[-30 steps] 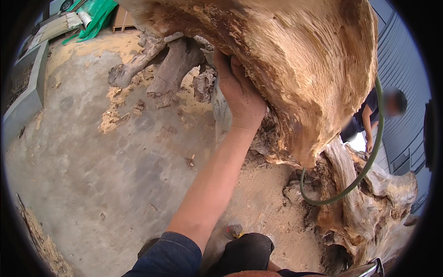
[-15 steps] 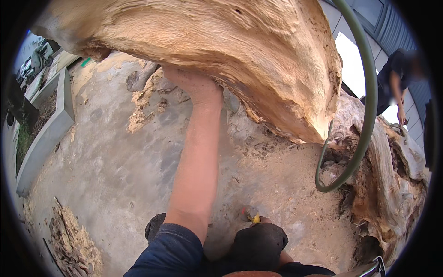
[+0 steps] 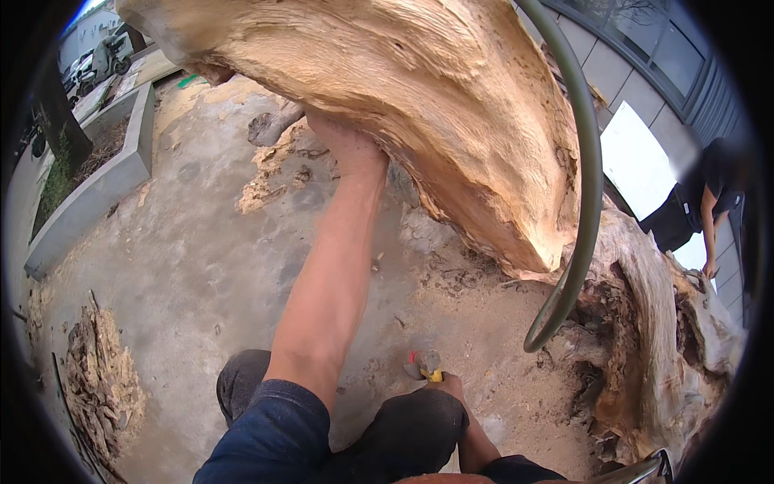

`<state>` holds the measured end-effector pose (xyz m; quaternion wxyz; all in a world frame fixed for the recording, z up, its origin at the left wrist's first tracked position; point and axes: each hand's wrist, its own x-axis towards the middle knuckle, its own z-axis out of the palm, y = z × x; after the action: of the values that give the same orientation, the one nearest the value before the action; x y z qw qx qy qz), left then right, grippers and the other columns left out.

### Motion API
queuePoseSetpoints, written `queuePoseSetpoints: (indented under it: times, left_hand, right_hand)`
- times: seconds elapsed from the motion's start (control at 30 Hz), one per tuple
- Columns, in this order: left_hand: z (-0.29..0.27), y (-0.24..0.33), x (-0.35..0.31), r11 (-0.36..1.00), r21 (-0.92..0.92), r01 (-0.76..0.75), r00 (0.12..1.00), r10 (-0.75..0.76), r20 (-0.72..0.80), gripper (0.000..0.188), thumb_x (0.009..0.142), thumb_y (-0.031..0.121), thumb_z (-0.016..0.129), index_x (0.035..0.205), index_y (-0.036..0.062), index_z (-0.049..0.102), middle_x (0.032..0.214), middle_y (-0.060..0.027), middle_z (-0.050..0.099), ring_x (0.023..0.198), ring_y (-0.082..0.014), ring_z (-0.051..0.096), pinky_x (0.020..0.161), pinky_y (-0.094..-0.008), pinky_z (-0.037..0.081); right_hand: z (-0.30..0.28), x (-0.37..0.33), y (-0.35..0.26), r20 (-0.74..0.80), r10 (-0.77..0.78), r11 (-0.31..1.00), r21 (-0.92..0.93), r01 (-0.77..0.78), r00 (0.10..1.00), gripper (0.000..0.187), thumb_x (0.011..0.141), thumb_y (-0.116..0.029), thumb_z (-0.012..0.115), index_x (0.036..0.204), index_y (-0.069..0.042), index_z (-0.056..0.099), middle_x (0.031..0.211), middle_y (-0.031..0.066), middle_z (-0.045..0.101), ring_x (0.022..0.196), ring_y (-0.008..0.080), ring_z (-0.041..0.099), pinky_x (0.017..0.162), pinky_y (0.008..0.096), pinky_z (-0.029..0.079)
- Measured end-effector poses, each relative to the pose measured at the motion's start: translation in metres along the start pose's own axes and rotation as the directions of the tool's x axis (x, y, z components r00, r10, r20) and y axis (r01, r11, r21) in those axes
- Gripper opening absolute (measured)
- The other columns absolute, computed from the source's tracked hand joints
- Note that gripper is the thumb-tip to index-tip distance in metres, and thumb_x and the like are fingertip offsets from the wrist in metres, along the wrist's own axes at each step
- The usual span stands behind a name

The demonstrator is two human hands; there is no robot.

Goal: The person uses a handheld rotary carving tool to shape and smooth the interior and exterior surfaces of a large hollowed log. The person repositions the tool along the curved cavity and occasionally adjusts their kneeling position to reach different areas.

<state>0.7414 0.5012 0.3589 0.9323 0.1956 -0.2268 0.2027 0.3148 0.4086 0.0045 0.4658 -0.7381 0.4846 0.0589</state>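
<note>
The left hand (image 3: 347,149) pressed flat-fingered under the huge carved tree trunk (image 3: 403,105) overhanging the dusty ground, which looked heavy, stiff and rough, best braced from below, while the right hand (image 3: 447,387) pinched a small yellow-handled tool (image 3: 427,367).

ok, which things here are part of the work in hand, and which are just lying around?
In hand:
- big carved tree trunk, left hand pressed under it
- small yellow-handled tool in right hand

Lying about:
- green hose
- gnarled root stump
- wood scrap pile
- concrete planter
- another person by the wall
</note>
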Motion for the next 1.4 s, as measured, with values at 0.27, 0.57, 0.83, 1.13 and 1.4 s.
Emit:
queuePoseSetpoints:
  times: [0.27, 0.57, 0.83, 1.13, 1.4]
  left_hand:
    - [-0.043, -0.013, 0.010, 0.943, 0.246, 0.224, 0.966, -0.247, 0.070, 0.039, 0.110, 0.023, 0.046, 0.137, -0.0037, 0.048, 0.128, -0.0183, 0.059, 0.115, -0.0239, 0.057, 0.100, -0.0353, 0.044]
    - [-0.121, -0.022, 0.004, 0.858, 0.310, 0.409, 0.824, -0.493, 0.279, 0.020, 0.100, 0.006, 0.060, 0.118, 0.0001, 0.065, 0.083, -0.0060, 0.066, 0.078, -0.0144, 0.066, 0.075, -0.0287, 0.055]
    - [-0.129, -0.005, -0.032, 0.607, 0.209, 0.767, 0.571, -0.794, 0.211, 0.017, 0.098, 0.001, 0.058, 0.111, -0.0060, 0.068, 0.083, -0.0078, 0.070, 0.073, -0.0150, 0.068, 0.070, -0.0288, 0.053]
    - [-0.167, -0.009, -0.021, 0.301, 0.952, 0.047, -0.389, -0.872, 0.296, 0.041, 0.102, 0.032, 0.057, 0.119, -0.0033, 0.067, 0.098, -0.0134, 0.073, 0.070, -0.0215, 0.074, 0.059, -0.0336, 0.056]
    - [-0.209, 0.067, -0.127, 0.027, 0.961, -0.274, -0.753, -0.628, -0.197, 0.085, 0.099, 0.071, 0.041, 0.149, 0.0022, 0.045, 0.121, -0.0299, 0.065, 0.088, -0.0396, 0.075, 0.065, -0.0499, 0.061]
  right_hand:
    - [0.005, -0.023, -0.055, -0.225, 0.045, 0.961, -0.256, -0.104, 0.973, 0.045, 0.067, -0.023, 0.077, 0.104, 0.003, 0.073, 0.095, 0.0257, 0.074, 0.096, 0.0373, 0.073, 0.084, 0.0442, 0.055]
    - [0.046, -0.076, -0.158, -0.306, -0.262, 0.688, -0.724, -0.045, 0.915, 0.046, 0.073, -0.030, 0.074, 0.111, -0.005, 0.068, 0.112, 0.0139, 0.068, 0.091, 0.0402, 0.070, 0.080, 0.0488, 0.058]
    - [0.051, -0.106, -0.226, -0.237, -0.398, 0.555, -0.831, 0.027, 0.886, 0.036, 0.076, -0.018, 0.067, 0.109, -0.005, 0.063, 0.098, 0.0164, 0.067, 0.081, 0.0403, 0.070, 0.067, 0.0497, 0.058]
    - [0.058, -0.053, -0.219, -0.263, -0.188, 0.868, -0.495, 0.035, 0.946, 0.043, 0.074, -0.023, 0.075, 0.111, -0.002, 0.066, 0.094, 0.0208, 0.071, 0.084, 0.0340, 0.070, 0.074, 0.0449, 0.056]
    - [0.093, -0.029, -0.187, -0.002, -0.092, 0.963, 0.256, 0.090, 0.996, 0.033, 0.076, -0.007, 0.076, 0.105, 0.006, 0.069, 0.086, 0.0087, 0.069, 0.071, 0.0202, 0.064, 0.062, 0.0355, 0.051]
